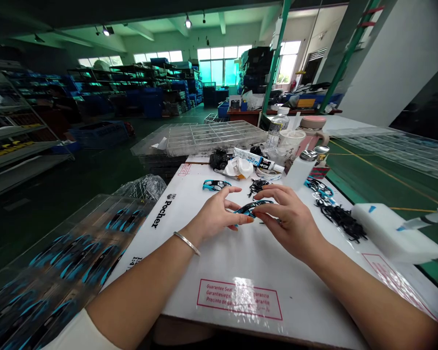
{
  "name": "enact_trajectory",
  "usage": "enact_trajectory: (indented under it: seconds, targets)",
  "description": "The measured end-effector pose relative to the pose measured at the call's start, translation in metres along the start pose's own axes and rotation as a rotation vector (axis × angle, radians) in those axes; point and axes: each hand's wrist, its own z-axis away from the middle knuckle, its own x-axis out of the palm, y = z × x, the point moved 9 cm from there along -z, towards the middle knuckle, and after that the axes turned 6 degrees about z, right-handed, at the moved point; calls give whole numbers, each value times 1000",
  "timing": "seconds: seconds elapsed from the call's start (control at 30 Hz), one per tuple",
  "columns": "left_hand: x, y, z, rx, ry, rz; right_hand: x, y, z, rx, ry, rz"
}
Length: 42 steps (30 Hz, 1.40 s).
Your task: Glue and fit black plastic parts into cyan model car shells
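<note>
Between my two hands, above the white board, is a small curved black-and-blue plastic part [248, 208]. My left hand [219, 209] grips its left end between thumb and fingers. The fingertips of my right hand [286, 214] are closed on its right end, and they hide some of it. Just beyond my left hand lies a similar blue-and-black part [216, 184]. A small heap of thin black pieces [258, 186] sits behind my right fingers. Farther right is a larger pile of black strips [341, 219], with more blue-and-black parts [319, 187] behind it.
At the board's back stand a white metal-capped bottle [302, 167], a glue tube [257, 159], crumpled tissue [239, 167] and a pink mug [312, 131]. A syringe [427, 219] rests on a white foam block [394, 231] at right. Trays of blue-and-black parts [76, 257] lie lower left.
</note>
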Motion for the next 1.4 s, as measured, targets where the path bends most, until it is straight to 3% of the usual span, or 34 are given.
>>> enact_trajectory:
  seconds: [0.53, 0.8, 1.1, 1.4]
  targets:
    - [7, 5, 4, 36, 39, 113, -8, -1, -1, 52, 22, -41]
    - [4, 8, 6, 27, 91, 93, -14, 0, -1, 76, 118, -61]
    - [2, 18, 10, 61, 27, 133, -24, -3, -2, 21, 176, -19]
    - [6, 13, 9, 36, -36, 177, -26, -8, -3, -28, 165, -37]
